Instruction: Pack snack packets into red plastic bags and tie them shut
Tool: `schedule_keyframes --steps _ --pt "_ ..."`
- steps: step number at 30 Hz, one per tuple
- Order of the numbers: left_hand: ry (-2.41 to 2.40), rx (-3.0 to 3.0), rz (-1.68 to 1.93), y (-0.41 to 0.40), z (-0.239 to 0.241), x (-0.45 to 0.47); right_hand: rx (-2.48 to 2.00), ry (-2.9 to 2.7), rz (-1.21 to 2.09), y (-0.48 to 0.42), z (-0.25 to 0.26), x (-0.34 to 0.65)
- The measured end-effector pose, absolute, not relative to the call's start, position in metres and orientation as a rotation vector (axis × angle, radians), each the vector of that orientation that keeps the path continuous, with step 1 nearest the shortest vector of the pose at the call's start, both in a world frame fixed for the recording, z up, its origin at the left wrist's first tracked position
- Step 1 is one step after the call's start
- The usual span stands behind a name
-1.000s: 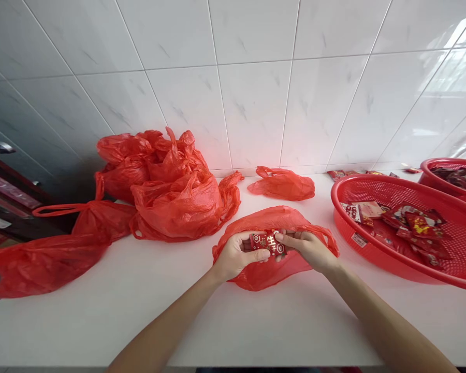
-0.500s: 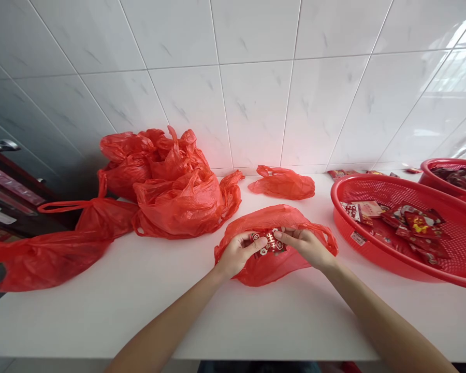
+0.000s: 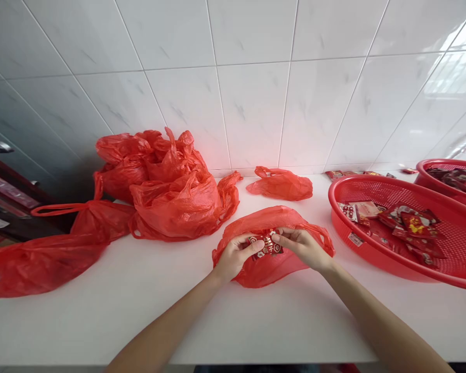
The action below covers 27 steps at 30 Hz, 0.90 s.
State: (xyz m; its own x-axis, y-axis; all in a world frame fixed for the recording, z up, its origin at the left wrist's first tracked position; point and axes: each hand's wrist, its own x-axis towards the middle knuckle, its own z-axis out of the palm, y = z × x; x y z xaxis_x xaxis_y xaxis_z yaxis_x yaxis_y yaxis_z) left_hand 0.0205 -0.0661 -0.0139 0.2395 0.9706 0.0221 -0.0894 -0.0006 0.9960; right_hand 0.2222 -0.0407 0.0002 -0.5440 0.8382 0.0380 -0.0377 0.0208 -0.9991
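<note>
My left hand (image 3: 233,257) and right hand (image 3: 303,248) pinch a small glossy red packet (image 3: 271,247), its printed lettering partly covered, over a crinkled red plastic bag (image 3: 262,273) whose contents I cannot make out, back from the front edge of the white counter (image 3: 279,329). At right, a perforated red plastic basket (image 3: 380,260) runs out of view.

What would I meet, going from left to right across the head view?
Leftmost red bag, heaped red bags, left hand's fingers, red packet, right hand's fingers, front red basket.

Head view, forward and down
</note>
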Motion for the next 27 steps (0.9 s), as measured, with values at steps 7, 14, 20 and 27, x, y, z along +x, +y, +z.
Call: schedule_keyframes --steps 7,14,20,27 --pt "0.939 1.290 1.116 -0.066 -0.013 0.020 -0.810 -1.591 1.608 -0.042 0.000 0.222" --pt "0.990 1.394 1.080 -0.066 -0.012 0.021 -0.776 -1.559 1.589 -0.045 -0.005 0.214" --pt "0.965 1.342 1.068 -0.068 -0.013 0.022 -0.803 -1.479 1.580 -0.048 -0.002 0.212" --pt "0.914 1.250 1.031 -0.067 -0.017 0.021 -0.855 -1.434 1.611 -0.048 0.002 0.212"
